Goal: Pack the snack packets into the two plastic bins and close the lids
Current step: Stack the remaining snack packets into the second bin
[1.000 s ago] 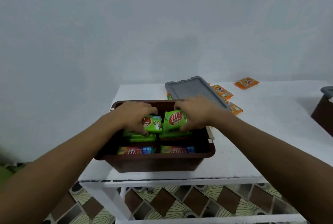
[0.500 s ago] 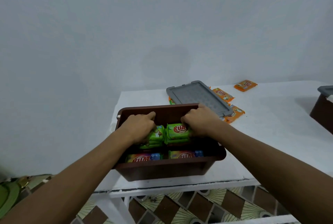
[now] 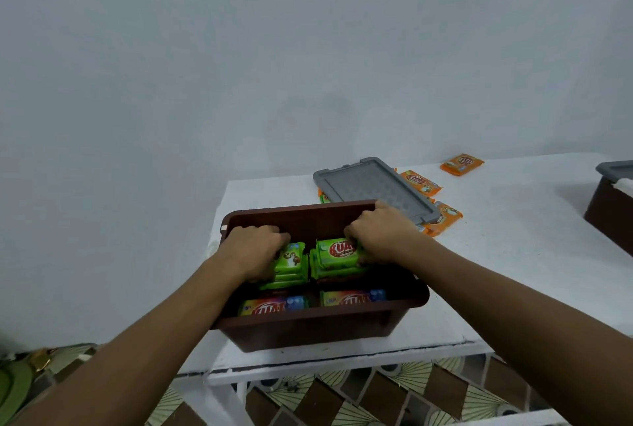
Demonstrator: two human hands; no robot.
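A brown plastic bin [image 3: 308, 326] stands open at the white table's near left corner. Inside, my left hand [image 3: 255, 249] grips the left stack of green packets [image 3: 291, 263], and my right hand [image 3: 380, 237] grips the right stack of green packets [image 3: 334, 256]. Both stacks sit in the bin's far half. Two multicoloured packets [image 3: 349, 299] lie in the near half. The bin's grey lid [image 3: 371, 187] lies flat behind it, partly over orange packets [image 3: 443, 216]. More orange packets [image 3: 419, 182] lie loose further back, one [image 3: 461, 163] near the wall.
A second brown bin [image 3: 609, 209] with a grey lid on it stands at the right edge of the white table [image 3: 513, 254]. A pale wall rises behind the table. Patterned floor tiles show below the table's front edge.
Both hands have lowered the green packet stacks down into the bin's far half. The camera view has shifted slightly, so the bin sits further right in the frame.
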